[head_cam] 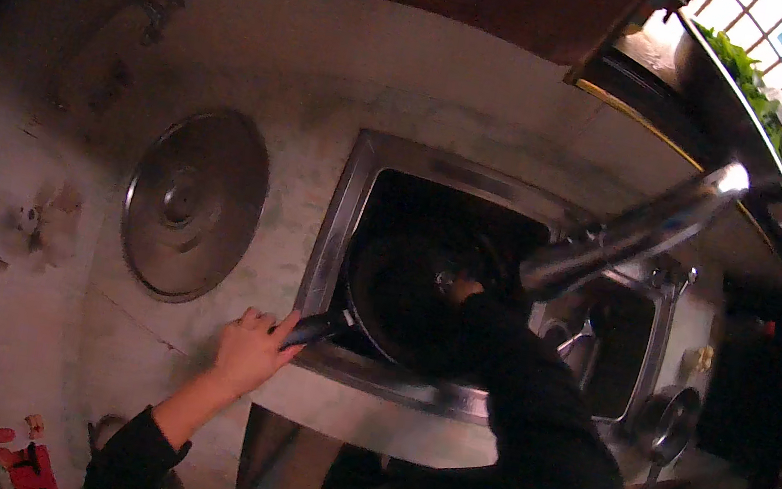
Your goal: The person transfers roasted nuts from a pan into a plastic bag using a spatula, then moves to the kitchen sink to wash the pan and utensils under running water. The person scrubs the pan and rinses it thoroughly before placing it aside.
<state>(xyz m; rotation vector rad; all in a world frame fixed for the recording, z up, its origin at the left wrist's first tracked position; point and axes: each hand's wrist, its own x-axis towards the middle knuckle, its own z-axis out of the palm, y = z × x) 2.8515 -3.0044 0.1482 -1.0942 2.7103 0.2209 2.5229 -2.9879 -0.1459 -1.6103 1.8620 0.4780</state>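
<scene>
A dark pan (390, 298) rests in the left basin of a stainless steel sink (331, 236). My left hand (254, 349) is closed around the pan's black handle (318, 328), which juts over the sink's front left edge. My right hand (466, 288) reaches down inside the pan; only a small part of it shows past the dark sleeve, beside a small shiny spot. Whether it holds something is too dark to tell. The chrome faucet (627, 234) slants over the divider, just beyond my right forearm.
A large round metal lid (195, 208) lies on the counter left of the sink. Utensils (580, 337) stand in the right basin. A ladle or small pan (675, 424) lies at the right. Leafy greens (746, 77) fill a container on the window ledge. A wall tap (156, 16) is at upper left.
</scene>
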